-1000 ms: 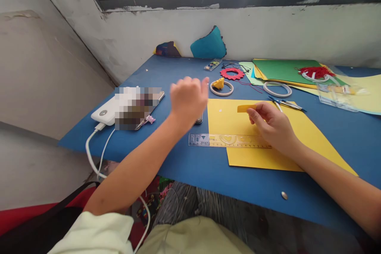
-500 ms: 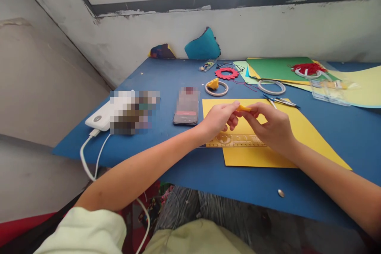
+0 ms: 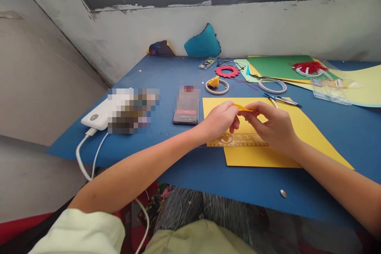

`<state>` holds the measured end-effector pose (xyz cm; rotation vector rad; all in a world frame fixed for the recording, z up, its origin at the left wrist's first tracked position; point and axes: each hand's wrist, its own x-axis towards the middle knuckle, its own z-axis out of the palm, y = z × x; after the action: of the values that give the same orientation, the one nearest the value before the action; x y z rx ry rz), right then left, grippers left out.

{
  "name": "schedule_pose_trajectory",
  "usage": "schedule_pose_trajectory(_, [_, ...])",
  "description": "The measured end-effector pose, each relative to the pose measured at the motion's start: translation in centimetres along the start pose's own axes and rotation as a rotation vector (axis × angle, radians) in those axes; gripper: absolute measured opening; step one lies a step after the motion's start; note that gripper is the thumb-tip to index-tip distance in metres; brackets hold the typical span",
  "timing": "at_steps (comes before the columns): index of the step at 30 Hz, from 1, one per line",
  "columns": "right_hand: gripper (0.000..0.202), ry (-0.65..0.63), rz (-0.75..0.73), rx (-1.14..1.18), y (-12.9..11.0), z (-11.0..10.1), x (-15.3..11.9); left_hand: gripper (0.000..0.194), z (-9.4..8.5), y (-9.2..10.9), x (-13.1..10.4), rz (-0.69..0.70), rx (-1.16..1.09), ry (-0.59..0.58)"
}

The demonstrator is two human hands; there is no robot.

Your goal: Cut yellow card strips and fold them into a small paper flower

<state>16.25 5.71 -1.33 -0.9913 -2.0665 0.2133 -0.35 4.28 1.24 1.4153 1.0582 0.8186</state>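
A small folded piece of yellow paper (image 3: 243,108) is pinched between my two hands. My left hand (image 3: 222,118) is closed on its left end, fingers curled. On the other end, my right hand (image 3: 272,127) grips it between thumb and fingers. Both hands are above a large yellow sheet (image 3: 285,156) lying on the blue table. Under them a clear stencil ruler (image 3: 238,140) lies across the sheet, its right part hidden by my right hand. Past the hands, a yellow folded paper piece (image 3: 213,82) rests on a roll of tape (image 3: 222,90).
A phone (image 3: 186,117) lies left of the sheet, and a white power bank (image 3: 99,115) with a cable farther left. Behind are a red paper ring (image 3: 227,72), another tape roll (image 3: 272,85), a compass (image 3: 282,100), green paper (image 3: 276,65) and red tassels (image 3: 308,67). A metal bit (image 3: 283,193) is near the front edge.
The folded yellow paper between my fingers is turned slightly and shows more of its length. My left fingers have curled in closer. The view has shifted a little.
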Motion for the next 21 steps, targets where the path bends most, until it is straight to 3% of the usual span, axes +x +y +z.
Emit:
schedule_pose_trajectory(8, [0.021,0.077,-0.105,-0.082,-0.7,-0.1,-0.1,0.034,-0.1,-0.2,-0.1,0.065,0.061,0.037])
schedule_pose_trajectory(15, [0.023,0.024,0.104,0.032,-1.0,-0.5,0.2,0.018,0.5,-0.2,-0.9,0.221,0.135,0.099])
schedule_pose_trajectory(18, [0.022,0.009,0.142,0.103,-0.9,-0.5,0.3,0.012,0.7,-0.1,-0.9,0.153,0.043,0.089])
schedule_pose_trajectory(21, [0.021,0.02,0.054,0.047,-0.5,-0.3,0.1,0.013,0.6,0.1,-0.8,0.053,-0.021,0.084])
